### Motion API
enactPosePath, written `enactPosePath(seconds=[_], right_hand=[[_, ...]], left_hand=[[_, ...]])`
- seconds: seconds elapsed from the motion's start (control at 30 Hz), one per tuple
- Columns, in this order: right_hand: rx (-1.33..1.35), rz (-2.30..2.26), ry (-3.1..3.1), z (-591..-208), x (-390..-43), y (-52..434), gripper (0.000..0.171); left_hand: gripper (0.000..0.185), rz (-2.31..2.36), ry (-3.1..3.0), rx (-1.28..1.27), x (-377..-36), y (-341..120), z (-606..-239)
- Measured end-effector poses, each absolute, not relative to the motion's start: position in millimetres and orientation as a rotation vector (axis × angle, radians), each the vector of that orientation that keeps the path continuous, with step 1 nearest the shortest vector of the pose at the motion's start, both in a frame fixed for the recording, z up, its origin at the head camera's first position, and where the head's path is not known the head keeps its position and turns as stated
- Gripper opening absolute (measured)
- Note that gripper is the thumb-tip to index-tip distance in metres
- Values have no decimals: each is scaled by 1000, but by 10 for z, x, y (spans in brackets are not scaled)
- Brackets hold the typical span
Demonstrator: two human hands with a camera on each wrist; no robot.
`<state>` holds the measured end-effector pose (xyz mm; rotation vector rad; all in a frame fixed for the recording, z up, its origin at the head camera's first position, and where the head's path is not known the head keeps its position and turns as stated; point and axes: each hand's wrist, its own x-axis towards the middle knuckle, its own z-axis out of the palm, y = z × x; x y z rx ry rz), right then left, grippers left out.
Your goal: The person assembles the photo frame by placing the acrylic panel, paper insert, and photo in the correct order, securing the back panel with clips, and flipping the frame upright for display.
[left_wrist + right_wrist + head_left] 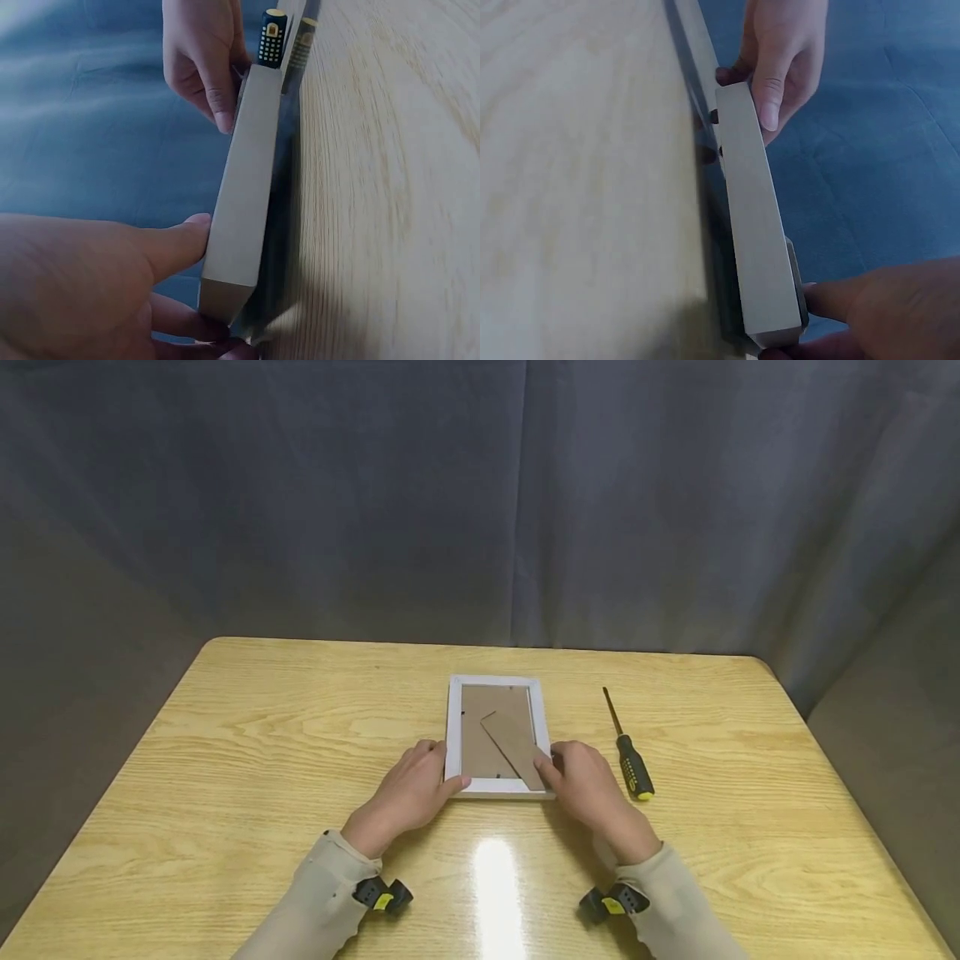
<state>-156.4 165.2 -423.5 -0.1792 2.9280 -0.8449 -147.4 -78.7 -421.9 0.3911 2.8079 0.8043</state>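
Note:
A white picture frame (495,786) is held back side up over the middle of the table, its brown backing board (477,697) facing me. On the backing, a slanted brown stand flap (516,732) reaches to the near right corner. My left hand (408,789) grips the near left corner, thumb on top and fingers beneath. With my right hand (588,787) I hold the near right side, thumb over the flap's edge. Both wrist views show the near edge of the frame (241,187) close over the tabletop, with a dark gap below (757,210).
To the right of the frame lies a screwdriver (634,767) with a black and yellow handle, its shaft pointing away from me. The wooden table (262,760) ends at a dark grey curtain (375,510) behind it.

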Motion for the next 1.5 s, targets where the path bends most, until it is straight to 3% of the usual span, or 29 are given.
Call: enactPosePath(seconds=[0.57, 1.0, 1.3, 1.5], right_hand=[[-191, -935, 2953, -4114, -1628, 1720, 35], [-192, -1028, 2906, -4114, -1650, 1737, 28], [-174, -989, 3007, -4000, -1652, 1738, 55], [-206, -1110, 3183, -3901, -1622, 1618, 58]], left_hand=[[66, 1353, 2643, 305, -1549, -686, -4158], [71, 1784, 2394, 200, -1568, -695, -4050], [68, 1883, 2368, 224, -1555, -679, -3951], [69, 1893, 2429, 259, -1530, -657, -3886]])
